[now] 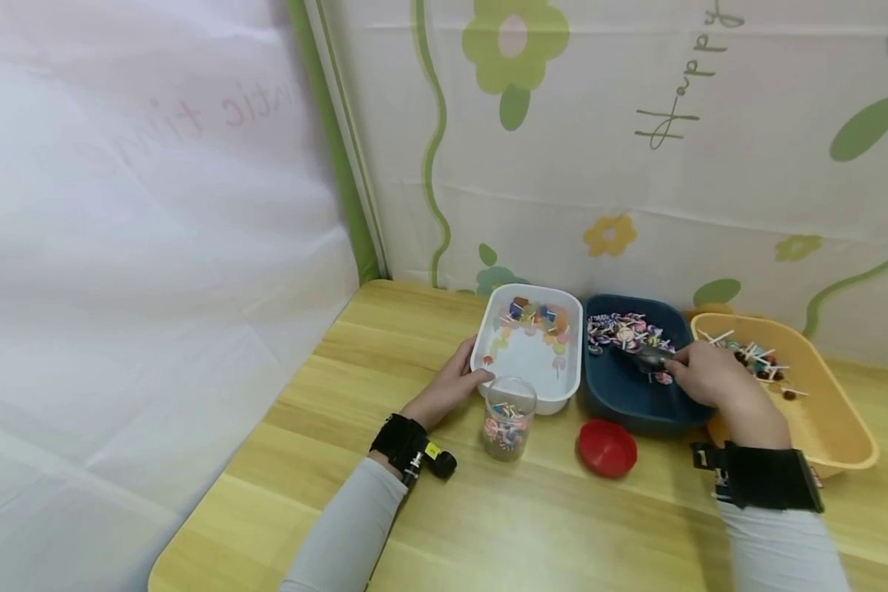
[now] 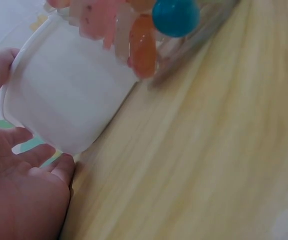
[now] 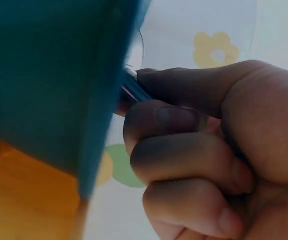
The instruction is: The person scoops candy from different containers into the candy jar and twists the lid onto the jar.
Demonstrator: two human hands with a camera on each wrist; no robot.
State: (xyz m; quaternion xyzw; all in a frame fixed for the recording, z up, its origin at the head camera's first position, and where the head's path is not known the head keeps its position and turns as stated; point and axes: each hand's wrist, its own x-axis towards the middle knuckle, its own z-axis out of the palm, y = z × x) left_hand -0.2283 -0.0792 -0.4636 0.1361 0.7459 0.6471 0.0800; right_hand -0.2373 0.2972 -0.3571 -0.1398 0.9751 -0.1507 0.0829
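My left hand (image 1: 447, 386) holds the near left corner of a white bin (image 1: 529, 362), its thumb at the rim and its fingers by the outer wall. Colourful candies lie inside that bin. My right hand (image 1: 718, 382) grips the handle of a dark scoop (image 1: 646, 357) over a navy blue bin (image 1: 629, 403). Wrapped lollipops (image 1: 629, 330) are heaped at that bin's far end, around the scoop. In the right wrist view, curled fingers (image 3: 184, 155) wrap the handle, and the bin wall hides the scoop's head. A clear cup (image 1: 509, 423) part full of small wrapped candies stands before the white bin.
A red, bowl-shaped piece (image 1: 607, 449) sits on the wooden table (image 1: 533, 526) in front of the navy bin. To the right stands a yellow bin (image 1: 832, 411) with lollipops on white sticks. A printed cloth (image 1: 533, 181) hangs behind the table.
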